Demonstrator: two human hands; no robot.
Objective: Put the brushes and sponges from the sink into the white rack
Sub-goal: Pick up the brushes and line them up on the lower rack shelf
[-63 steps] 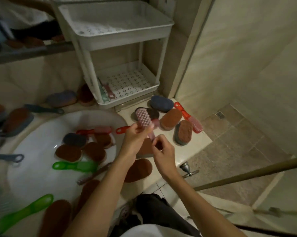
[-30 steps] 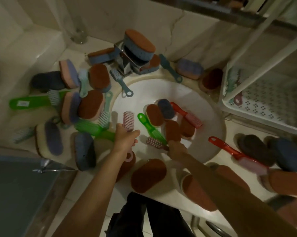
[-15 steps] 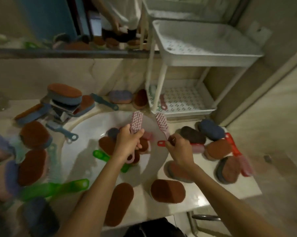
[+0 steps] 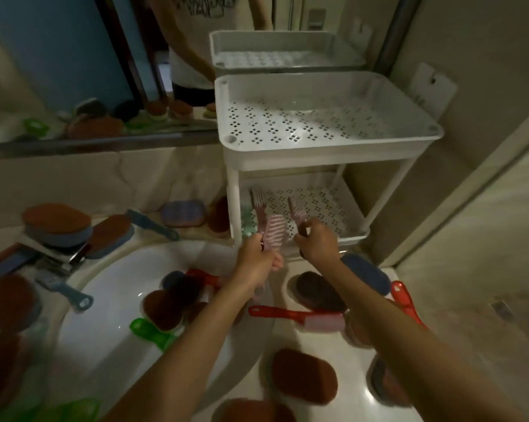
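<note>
Rack (image 4: 327, 141) stands at table's (image 4: 342, 354) back right corner, right of sink (image 4: 111, 287). Both hands (image 4: 257, 263) (image 4: 318, 243) at rack's lower shelf front edge, each holding a brush (image 4: 273, 231) (image 4: 296, 210). Sponges (image 4: 162, 309) lie in sink.

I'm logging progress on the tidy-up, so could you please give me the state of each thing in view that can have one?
Left hand: shut on a pink brush, at the rack's lower front.
Right hand: shut on a second pink brush, over the lower shelf.
Top shelf: holds nothing.
Lower shelf: a few brushes at its left.
Sink: still holds sponges and brushes.
</note>
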